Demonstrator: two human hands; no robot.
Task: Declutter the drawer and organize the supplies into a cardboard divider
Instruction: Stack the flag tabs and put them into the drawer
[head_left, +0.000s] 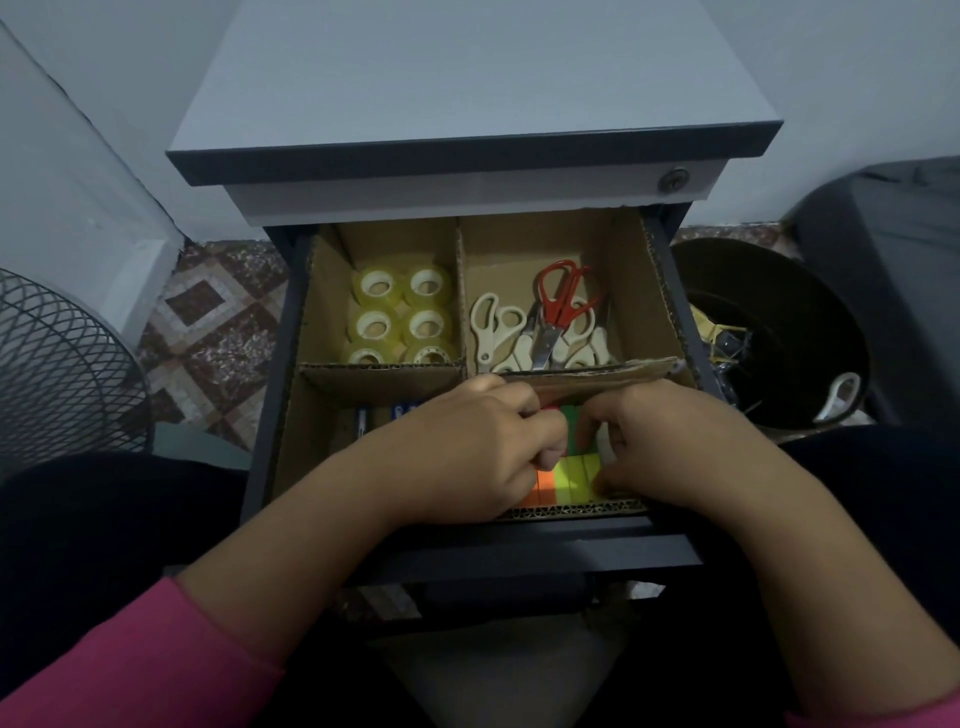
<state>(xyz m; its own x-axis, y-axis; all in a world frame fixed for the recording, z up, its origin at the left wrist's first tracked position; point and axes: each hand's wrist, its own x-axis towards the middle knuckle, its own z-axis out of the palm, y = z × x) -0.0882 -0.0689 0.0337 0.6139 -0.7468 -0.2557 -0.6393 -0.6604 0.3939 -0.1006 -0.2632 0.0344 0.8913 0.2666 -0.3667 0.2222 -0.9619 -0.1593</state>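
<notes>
A: Log the hands. Your left hand (478, 441) sits in the near right cell of the divider (384, 371), fingers (545, 457) curled in and pinching at the neon notes (569, 483). Your right hand (670, 441) faces it from the other side, fingers curled onto the same notes; thumb low, at the yellow end.

B: Are the notes in the cell?

A: Yes. One row, orange to yellow, lies flat just under your fingers against the near wall. A second set, green showing, stands between your two hands. Whether each hand has a full grip I cannot tell; the fingertips are tucked out of sight.

B: The rest of the drawer (467, 551)?

A: Beyond your left hand, far left cell: tape rolls (402, 317), six, in pairs. Beyond your right hand, far right cell: scissors (545, 325), one red pair on top of several cream pairs. Left of your left hand, near left cell: pens (363, 421), mostly hidden. The cross wall by your right knuckles leans toward you.
</notes>
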